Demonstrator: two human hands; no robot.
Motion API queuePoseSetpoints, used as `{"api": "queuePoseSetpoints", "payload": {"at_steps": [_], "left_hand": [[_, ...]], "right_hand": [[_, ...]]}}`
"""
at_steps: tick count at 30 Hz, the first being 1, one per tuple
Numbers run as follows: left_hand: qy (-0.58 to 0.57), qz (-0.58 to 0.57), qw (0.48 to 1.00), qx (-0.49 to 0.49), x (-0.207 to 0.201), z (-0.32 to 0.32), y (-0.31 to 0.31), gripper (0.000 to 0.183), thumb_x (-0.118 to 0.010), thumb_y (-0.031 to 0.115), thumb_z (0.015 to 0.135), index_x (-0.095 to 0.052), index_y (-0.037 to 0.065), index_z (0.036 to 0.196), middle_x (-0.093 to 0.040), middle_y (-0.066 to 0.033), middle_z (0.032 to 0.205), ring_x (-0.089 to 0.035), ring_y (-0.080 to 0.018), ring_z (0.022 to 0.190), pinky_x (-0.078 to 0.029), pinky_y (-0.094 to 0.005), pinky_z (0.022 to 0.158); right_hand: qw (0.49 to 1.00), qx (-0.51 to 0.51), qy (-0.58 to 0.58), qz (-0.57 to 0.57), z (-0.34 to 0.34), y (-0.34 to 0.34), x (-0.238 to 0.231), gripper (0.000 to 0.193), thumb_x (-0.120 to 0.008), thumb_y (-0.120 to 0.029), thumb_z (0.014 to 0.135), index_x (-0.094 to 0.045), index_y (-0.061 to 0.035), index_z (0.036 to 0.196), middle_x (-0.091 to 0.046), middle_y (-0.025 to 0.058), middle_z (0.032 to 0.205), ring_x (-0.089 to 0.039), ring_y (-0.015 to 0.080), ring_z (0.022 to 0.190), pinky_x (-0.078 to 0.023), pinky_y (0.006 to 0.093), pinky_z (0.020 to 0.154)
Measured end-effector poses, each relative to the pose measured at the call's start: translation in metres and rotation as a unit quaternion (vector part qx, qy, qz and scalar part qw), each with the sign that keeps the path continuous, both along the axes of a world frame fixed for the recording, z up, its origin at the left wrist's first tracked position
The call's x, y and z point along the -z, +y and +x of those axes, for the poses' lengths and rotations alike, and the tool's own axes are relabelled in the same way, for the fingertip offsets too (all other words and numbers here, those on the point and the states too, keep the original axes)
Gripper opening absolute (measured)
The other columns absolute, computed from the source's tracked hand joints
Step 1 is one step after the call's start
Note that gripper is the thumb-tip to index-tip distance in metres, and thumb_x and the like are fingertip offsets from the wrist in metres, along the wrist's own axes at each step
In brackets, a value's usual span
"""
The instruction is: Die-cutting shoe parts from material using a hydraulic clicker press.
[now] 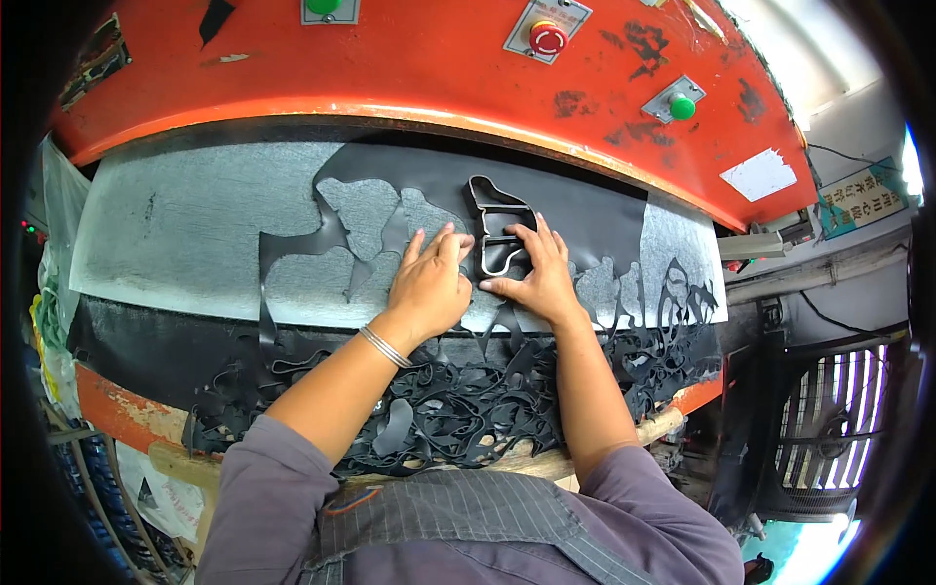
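Observation:
A metal cutting die [503,208], a curved outline with crossbars, stands on a black sheet of leather-like material [575,195]. My right hand [542,283] grips the die at its near right side, with the thumb by its near end and the fingers over its right wall. My left hand [429,288] lies just left of the die, fingers stretched out and holding nothing; its fingertips are close to the die's left wall. Shaped holes in the sheet let the pale grey board [166,224] show through. The undersides of both hands are hidden.
Tangled black offcuts [468,414] are heaped along the near edge, below my forearms. Across the far side runs an orange machine beam [409,58] with a red stop button [548,38] and green buttons [682,106]. A black fan [834,429] stands at the right.

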State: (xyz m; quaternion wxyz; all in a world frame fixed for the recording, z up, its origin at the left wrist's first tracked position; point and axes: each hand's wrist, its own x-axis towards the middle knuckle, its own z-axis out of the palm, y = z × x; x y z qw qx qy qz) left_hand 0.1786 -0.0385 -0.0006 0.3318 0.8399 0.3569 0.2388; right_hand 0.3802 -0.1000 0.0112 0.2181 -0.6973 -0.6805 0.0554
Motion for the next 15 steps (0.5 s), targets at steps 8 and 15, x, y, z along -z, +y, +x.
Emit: {"api": "queuePoseSetpoints", "payload": {"at_steps": [8, 15], "left_hand": [[-0.013, -0.026, 1.0, 0.0, -0.001, -0.003, 0.0, 0.043, -0.05, 0.007, 0.082, -0.039, 0.001, 0.122, -0.061, -0.012, 0.127, -0.042, -0.0269, 0.134, -0.018, -0.0486, 0.116], [-0.045, 0.068, 0.996, -0.039, -0.003, -0.009, 0.001, 0.039, -0.052, 0.009, 0.083, -0.044, 0.002, 0.12, -0.064, -0.0126, 0.121, -0.053, -0.0279, 0.123, -0.032, -0.0455, 0.11]], "right_hand": [[0.998, -0.043, -0.018, 0.038, -0.002, 0.004, 0.003, 0.083, -0.084, -0.051, 0.055, -0.057, -0.012, 0.123, -0.048, 0.0299, 0.133, -0.04, 0.0418, 0.131, -0.028, 0.054, 0.109], [0.999, -0.027, -0.039, -0.009, -0.009, -0.002, -0.014, 0.095, -0.08, -0.056, 0.06, -0.046, -0.0156, 0.139, -0.039, 0.0309, 0.141, -0.033, 0.0418, 0.137, -0.025, 0.0547, 0.111]]}}
